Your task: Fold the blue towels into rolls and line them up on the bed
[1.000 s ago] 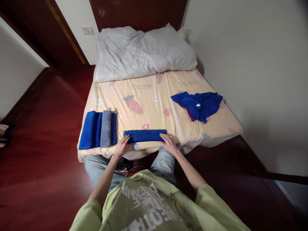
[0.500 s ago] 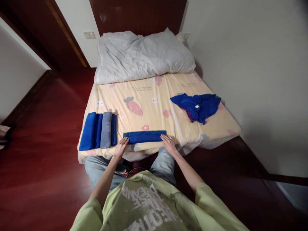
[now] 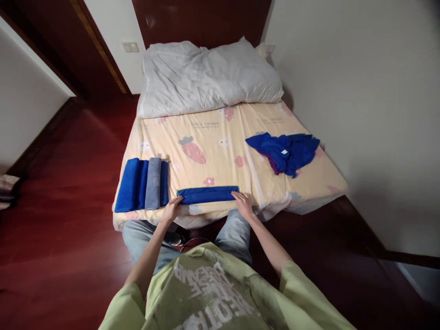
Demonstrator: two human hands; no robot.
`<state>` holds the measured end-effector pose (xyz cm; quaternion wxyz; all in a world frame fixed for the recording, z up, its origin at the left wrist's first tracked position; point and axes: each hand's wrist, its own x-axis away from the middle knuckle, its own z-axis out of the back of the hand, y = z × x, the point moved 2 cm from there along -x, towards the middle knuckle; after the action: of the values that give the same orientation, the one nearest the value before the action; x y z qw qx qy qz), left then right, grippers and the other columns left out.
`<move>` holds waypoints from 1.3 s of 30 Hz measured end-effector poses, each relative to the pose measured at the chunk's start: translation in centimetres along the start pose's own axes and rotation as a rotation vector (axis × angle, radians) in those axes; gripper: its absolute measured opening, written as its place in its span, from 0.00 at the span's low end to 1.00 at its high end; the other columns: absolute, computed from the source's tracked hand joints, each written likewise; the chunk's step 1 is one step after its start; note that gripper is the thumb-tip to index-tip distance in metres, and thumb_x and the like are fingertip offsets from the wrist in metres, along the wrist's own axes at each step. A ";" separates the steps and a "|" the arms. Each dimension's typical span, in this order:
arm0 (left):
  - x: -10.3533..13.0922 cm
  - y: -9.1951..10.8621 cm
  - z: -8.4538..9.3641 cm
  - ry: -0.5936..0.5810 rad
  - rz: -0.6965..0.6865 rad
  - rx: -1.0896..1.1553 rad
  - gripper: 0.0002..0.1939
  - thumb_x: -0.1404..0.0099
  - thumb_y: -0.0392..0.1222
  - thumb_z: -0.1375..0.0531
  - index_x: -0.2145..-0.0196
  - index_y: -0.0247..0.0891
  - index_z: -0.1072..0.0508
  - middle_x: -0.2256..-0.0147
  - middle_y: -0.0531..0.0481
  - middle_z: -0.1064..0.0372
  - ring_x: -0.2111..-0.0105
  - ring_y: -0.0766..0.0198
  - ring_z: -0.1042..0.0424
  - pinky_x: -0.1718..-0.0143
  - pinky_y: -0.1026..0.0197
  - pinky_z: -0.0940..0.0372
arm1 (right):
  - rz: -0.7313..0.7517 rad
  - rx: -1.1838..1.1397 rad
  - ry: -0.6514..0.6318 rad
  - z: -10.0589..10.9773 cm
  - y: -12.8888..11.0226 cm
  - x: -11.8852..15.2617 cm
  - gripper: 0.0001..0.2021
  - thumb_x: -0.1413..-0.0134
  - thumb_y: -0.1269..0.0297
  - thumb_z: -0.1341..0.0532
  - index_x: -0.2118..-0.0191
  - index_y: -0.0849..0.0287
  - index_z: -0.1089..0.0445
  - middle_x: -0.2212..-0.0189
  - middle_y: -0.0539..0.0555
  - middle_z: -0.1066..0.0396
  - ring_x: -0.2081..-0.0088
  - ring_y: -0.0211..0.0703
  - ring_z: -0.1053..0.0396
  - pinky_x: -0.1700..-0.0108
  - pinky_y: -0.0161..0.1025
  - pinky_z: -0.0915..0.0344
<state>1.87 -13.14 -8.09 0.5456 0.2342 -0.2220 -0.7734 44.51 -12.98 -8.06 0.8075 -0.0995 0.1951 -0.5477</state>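
A blue towel with a green edge (image 3: 208, 195) lies folded into a long narrow strip near the bed's front edge. My left hand (image 3: 172, 208) is at its left end, with the fingers closed on the near corner. At the right end, my right hand (image 3: 243, 205) has its fingertips on the other near corner, thumb mostly hidden. Left of the strip, several folded towels lie side by side: blue ones (image 3: 127, 185) and a grey one (image 3: 153, 183) with pale lettering. A crumpled pile of blue cloths (image 3: 287, 150) with a white tag and some purple sits to the right.
The bed has a pale yellow sheet (image 3: 213, 142) with carrot and rabbit prints. A bunched white quilt (image 3: 209, 80) lies at the headboard (image 3: 202, 20). A wall (image 3: 360, 114) stands to the right, and dark red floor (image 3: 68, 206) extends on the left.
Both hands have stayed at the ends of the strip, with the left hand shifting very slightly outward. The whole view has moved a little; the towels and pile lie as before.
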 end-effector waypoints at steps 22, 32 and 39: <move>-6.5 0.1 1.8 0.168 0.430 0.041 0.13 0.34 0.38 0.42 0.52 0.38 0.29 0.62 0.43 0.21 0.66 0.56 0.20 0.61 0.58 0.29 | -0.501 -0.442 0.163 -2.7 5.5 -6.1 0.18 0.39 0.54 0.42 0.48 0.57 0.32 0.60 0.61 0.23 0.58 0.54 0.24 0.52 0.48 0.27; -8.3 -1.1 1.2 0.160 0.451 -0.045 0.12 0.35 0.34 0.41 0.53 0.37 0.28 0.60 0.41 0.23 0.62 0.55 0.22 0.55 0.55 0.29 | -0.582 -0.325 0.209 -2.9 5.5 -7.2 0.18 0.39 0.51 0.40 0.51 0.57 0.32 0.65 0.58 0.24 0.61 0.54 0.24 0.54 0.48 0.27; -7.9 -0.5 0.8 0.170 0.345 -0.190 0.10 0.32 0.35 0.45 0.56 0.37 0.27 0.54 0.38 0.28 0.58 0.52 0.24 0.53 0.52 0.30 | -0.425 -0.074 0.242 -1.3 2.8 -7.0 0.16 0.34 0.61 0.45 0.45 0.58 0.31 0.49 0.64 0.29 0.49 0.57 0.30 0.45 0.54 0.32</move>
<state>3.40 -5.40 -6.83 0.7063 0.2046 -0.1380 -0.6636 44.04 -5.38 -8.78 0.6408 -0.1017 0.2849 -0.7056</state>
